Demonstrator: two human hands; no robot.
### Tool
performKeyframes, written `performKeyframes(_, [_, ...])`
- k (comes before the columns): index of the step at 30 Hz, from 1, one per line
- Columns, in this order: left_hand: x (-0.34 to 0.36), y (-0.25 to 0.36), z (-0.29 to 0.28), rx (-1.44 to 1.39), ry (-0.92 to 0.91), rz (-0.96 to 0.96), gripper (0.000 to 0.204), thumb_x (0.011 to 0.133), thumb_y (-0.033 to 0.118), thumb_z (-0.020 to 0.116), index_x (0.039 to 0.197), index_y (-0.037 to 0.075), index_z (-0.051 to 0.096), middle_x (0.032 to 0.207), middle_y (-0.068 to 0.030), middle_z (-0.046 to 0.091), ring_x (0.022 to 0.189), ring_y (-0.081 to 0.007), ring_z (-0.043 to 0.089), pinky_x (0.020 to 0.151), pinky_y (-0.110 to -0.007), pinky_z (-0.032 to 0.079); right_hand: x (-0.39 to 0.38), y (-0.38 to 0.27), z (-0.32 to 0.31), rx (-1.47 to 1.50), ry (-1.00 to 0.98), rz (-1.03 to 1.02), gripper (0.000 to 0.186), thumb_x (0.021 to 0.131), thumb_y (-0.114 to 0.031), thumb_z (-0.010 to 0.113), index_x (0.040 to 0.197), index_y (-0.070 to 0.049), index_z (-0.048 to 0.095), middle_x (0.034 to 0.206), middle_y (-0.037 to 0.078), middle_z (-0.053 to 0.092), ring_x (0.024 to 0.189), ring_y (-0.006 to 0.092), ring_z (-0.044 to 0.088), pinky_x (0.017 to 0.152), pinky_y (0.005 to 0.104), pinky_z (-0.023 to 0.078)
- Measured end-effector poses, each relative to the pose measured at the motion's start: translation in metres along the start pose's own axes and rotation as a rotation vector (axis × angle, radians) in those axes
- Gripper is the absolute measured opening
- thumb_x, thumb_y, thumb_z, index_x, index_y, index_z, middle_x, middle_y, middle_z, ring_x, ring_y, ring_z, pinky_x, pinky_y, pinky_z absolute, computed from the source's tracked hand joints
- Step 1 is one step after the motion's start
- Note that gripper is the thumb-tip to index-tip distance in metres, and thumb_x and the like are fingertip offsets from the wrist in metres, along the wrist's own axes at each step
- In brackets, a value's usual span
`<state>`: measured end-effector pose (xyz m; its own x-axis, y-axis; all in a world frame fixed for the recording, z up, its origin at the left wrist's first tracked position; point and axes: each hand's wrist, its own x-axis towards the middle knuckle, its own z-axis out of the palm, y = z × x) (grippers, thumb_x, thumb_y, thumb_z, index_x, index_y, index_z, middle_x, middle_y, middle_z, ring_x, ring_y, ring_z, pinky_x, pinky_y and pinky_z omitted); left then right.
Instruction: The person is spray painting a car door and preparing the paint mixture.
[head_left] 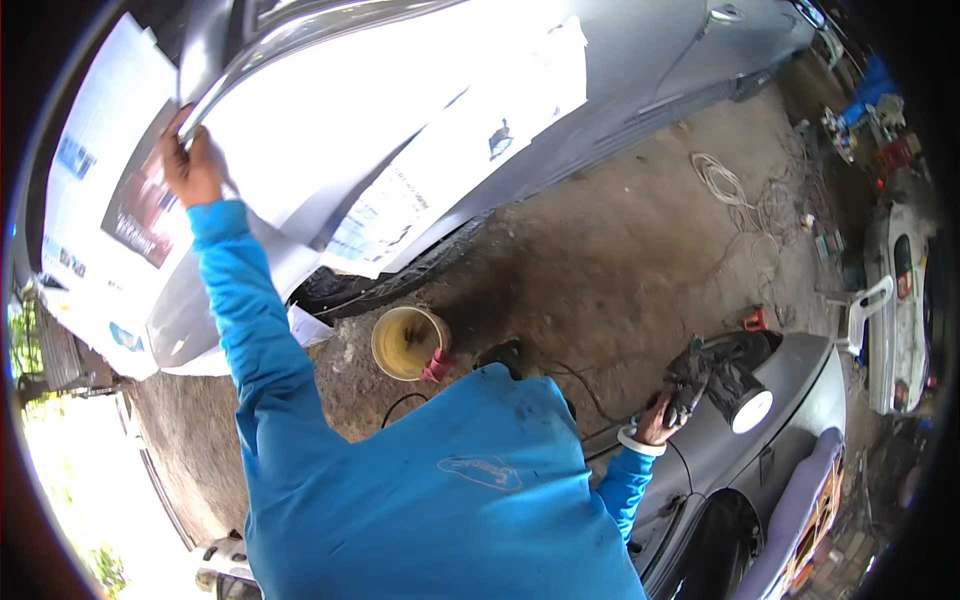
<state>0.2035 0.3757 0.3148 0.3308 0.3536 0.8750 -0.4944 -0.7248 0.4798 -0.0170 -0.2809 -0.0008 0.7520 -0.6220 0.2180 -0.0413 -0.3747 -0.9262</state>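
My left hand (192,165) is raised at the upper left, its fingers closed at the metal trim of a grey car (640,60). What they pinch there, if anything, is too small to make out. Around that hand, white printed paper sheets (420,205) cover much of the car's side. Low on the right, my right hand (656,420) grips a dark crumpled bundle (688,385) that partly hides the fingers. A white ring (640,442) circles my right wrist. Beside the bundle, a white round-ended object (752,411) with a black wrap lies on a grey car panel (790,370).
A yellowish bucket (378,345) with a red cloth (436,367) over its rim stands on the dirt floor. Coiled cable (718,178) lies farther off. At the right are a white plastic chair (865,310) and a white bumper (895,340).
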Motion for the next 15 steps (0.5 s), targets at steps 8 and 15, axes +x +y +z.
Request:
performKeyframes(8, [-0.042,0.068,-0.001,0.412,0.248,0.049,0.041,0.087,0.004,0.06,0.124,-0.006,0.045,0.117,-0.0215,0.056,0.1,-0.0278,0.06,0.079,-0.036,0.053,0.041,-0.08,0.049,0.296,-0.057,0.174,0.036,0.086,-0.007,0.061,0.121,-0.004,0.051,0.082,-0.001,0.058,0.06,0.0064,0.048,0.05,0.0218,0.039])
performKeyframes(15, [-0.243,0.205,0.201,-0.152,-0.888,-0.508,0.014,0.084,0.008,0.061,0.097,0.002,0.061,0.093,-0.0088,0.062,0.083,-0.019,0.06,0.075,-0.031,0.049,0.108,-0.089,0.051,0.461,-0.036,0.291,0.038,0.087,-0.007,0.058,0.124,-0.004,0.048,0.086,-0.002,0.055,0.069,0.0076,0.05,0.06,0.0219,0.044])
